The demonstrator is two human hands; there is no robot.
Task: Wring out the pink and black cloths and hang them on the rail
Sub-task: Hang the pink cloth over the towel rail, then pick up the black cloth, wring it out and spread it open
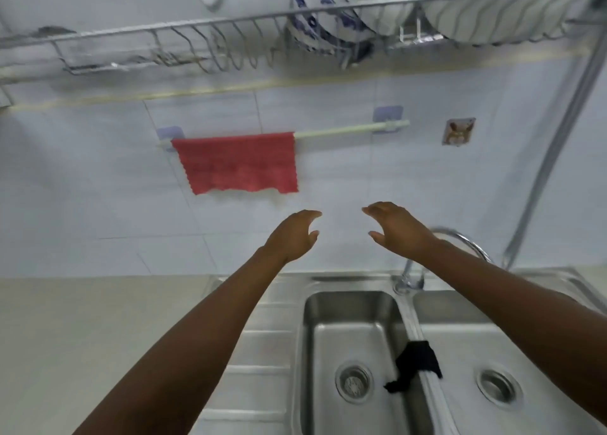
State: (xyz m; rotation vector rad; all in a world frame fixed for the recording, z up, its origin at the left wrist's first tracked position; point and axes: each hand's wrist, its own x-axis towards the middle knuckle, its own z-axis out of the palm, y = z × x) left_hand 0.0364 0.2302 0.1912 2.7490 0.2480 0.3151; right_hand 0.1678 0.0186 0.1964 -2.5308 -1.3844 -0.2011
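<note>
White wall tiles point(345, 178) back a steel double sink point(256, 352) as I watch from the head camera. Both of my arms reach forward over the basins. My left hand point(292, 234) and right hand point(399, 229) hang in the air below the rail point(348, 130), palms turned toward each other with a gap between them, fingers loosely spread and curled, gripping nothing.

The pink cloth point(238, 162) is draped flat over the left end of the rail, its scalloped lower edge hanging free just above and left of my left hand. The rail's right half is bare.

The black cloth point(415, 365) lies bunched across the divider between the two basins, one tail trailing down into the left basin beside its drain point(354, 382). It is well apart from both hands.

A curved tap point(460, 241) rises from the sink's back edge, partly hidden behind my right wrist. Along the top edge of the view a wire dish rack point(197, 44) holds white and blue-patterned plates point(328, 11) toward its right side. A small picture sticker point(458, 131) sits on the tiles right of the rail.
</note>
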